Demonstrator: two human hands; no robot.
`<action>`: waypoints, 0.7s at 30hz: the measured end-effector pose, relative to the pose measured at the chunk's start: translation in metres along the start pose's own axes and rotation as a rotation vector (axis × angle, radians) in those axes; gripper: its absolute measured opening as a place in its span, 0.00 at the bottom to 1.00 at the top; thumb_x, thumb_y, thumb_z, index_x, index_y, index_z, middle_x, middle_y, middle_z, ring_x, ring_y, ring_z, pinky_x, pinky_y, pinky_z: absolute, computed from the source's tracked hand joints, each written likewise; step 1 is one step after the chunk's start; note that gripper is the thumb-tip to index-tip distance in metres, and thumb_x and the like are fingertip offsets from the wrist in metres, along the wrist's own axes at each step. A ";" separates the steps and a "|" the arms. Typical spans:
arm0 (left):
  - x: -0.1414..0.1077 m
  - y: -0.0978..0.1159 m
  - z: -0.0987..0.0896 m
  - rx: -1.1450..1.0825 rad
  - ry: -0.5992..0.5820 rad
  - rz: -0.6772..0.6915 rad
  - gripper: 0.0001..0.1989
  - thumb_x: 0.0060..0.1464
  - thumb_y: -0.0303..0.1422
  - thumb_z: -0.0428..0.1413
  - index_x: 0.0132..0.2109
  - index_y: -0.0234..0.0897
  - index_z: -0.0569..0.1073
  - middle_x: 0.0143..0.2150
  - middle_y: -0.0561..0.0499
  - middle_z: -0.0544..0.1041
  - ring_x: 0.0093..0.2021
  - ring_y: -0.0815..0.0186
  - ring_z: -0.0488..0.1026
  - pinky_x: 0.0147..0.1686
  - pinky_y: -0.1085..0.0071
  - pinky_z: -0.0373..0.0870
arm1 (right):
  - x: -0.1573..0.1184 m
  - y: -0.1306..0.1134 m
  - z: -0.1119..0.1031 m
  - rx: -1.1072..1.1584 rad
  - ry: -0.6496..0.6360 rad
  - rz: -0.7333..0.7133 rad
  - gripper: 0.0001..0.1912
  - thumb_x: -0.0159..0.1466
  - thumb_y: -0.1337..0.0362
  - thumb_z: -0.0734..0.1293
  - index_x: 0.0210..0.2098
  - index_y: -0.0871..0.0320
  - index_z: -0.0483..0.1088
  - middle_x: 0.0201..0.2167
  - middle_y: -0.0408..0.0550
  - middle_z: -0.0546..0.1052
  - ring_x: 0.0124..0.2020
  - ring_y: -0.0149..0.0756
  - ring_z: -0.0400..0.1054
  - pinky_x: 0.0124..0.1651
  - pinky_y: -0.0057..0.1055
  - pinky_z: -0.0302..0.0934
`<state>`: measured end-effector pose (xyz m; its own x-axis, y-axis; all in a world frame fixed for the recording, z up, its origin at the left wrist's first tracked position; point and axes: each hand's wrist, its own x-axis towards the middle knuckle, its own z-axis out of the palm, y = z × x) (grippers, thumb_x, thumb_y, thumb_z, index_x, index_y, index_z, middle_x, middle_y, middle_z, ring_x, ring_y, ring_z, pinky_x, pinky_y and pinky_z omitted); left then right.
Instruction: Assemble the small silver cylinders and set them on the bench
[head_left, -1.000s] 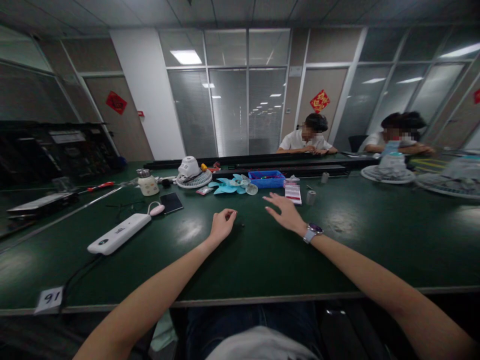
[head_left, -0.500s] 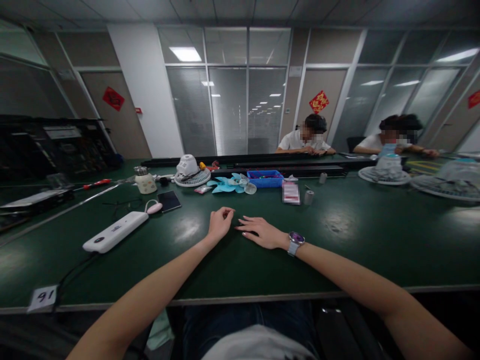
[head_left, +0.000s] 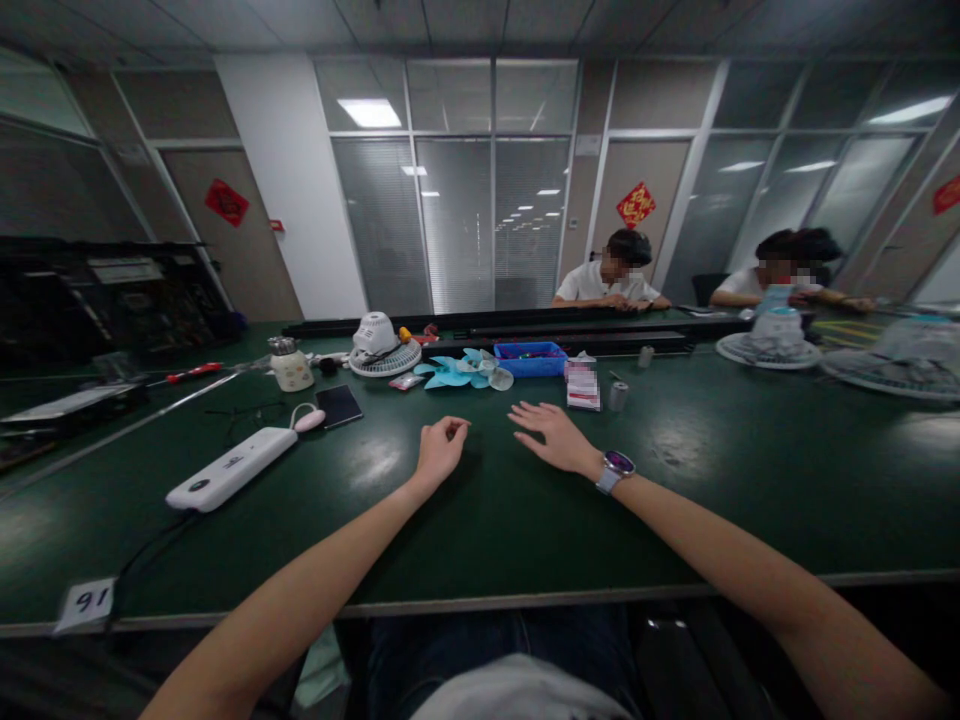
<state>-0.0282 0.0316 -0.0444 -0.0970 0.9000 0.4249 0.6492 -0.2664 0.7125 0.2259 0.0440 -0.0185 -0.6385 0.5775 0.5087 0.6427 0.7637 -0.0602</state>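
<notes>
Both arms (head_left: 300, 575) (head_left: 750, 550) are slanting inward; the left hand (head_left: 441, 448) is curling loosely, the right hand (head_left: 559, 437) is facing palm down, fingers (head_left: 529, 413) spread

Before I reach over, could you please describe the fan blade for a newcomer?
On the green table, find the blue tray. Just left lies the fan blade, its pale blue petals unlike the boxy tray or the white fan part.

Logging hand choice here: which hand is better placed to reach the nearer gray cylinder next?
Probably the right hand: it is open and closer to that gray cylinder, while the left hand is curled and farther away.
</notes>
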 end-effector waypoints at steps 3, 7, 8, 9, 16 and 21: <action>-0.001 0.000 0.000 -0.002 -0.004 -0.005 0.10 0.59 0.34 0.53 0.41 0.39 0.79 0.38 0.49 0.80 0.40 0.61 0.74 0.45 0.65 0.67 | -0.006 0.046 -0.018 -0.215 0.145 0.151 0.23 0.69 0.58 0.58 0.61 0.57 0.66 0.62 0.53 0.67 0.65 0.44 0.57 0.64 0.48 0.50; -0.001 0.001 0.000 -0.002 -0.017 -0.012 0.10 0.59 0.34 0.53 0.41 0.39 0.79 0.38 0.49 0.80 0.40 0.61 0.74 0.44 0.65 0.67 | -0.026 0.110 -0.036 -0.439 0.196 0.372 0.23 0.68 0.60 0.58 0.59 0.62 0.67 0.61 0.58 0.68 0.63 0.49 0.59 0.61 0.49 0.52; -0.001 0.001 0.000 -0.002 -0.020 -0.012 0.10 0.59 0.34 0.53 0.41 0.39 0.79 0.37 0.49 0.80 0.40 0.61 0.74 0.44 0.65 0.67 | -0.032 0.122 -0.038 -0.468 0.191 0.420 0.23 0.68 0.60 0.58 0.58 0.63 0.68 0.60 0.59 0.69 0.63 0.50 0.60 0.61 0.49 0.53; -0.002 0.001 0.000 -0.001 -0.023 -0.012 0.10 0.59 0.34 0.53 0.41 0.39 0.79 0.37 0.49 0.80 0.40 0.61 0.74 0.44 0.65 0.67 | -0.038 0.133 -0.039 -0.489 0.187 0.464 0.23 0.67 0.60 0.59 0.57 0.64 0.69 0.59 0.59 0.70 0.62 0.50 0.60 0.60 0.49 0.53; -0.001 -0.001 0.000 0.003 -0.041 -0.001 0.10 0.59 0.35 0.53 0.41 0.40 0.79 0.37 0.50 0.80 0.39 0.61 0.74 0.44 0.65 0.68 | -0.060 0.164 -0.033 -0.501 0.224 0.583 0.22 0.66 0.60 0.59 0.55 0.62 0.71 0.55 0.57 0.74 0.58 0.49 0.65 0.57 0.48 0.57; -0.002 0.000 -0.001 0.006 -0.039 -0.008 0.10 0.58 0.34 0.54 0.41 0.40 0.80 0.37 0.50 0.81 0.39 0.61 0.74 0.44 0.65 0.68 | -0.058 0.163 -0.035 -0.495 0.249 0.567 0.20 0.65 0.60 0.60 0.52 0.62 0.74 0.52 0.57 0.76 0.56 0.48 0.68 0.55 0.45 0.59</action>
<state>-0.0285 0.0300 -0.0448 -0.0726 0.9152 0.3965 0.6534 -0.2567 0.7122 0.3827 0.1247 -0.0281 -0.0813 0.7140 0.6954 0.9926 0.1211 -0.0083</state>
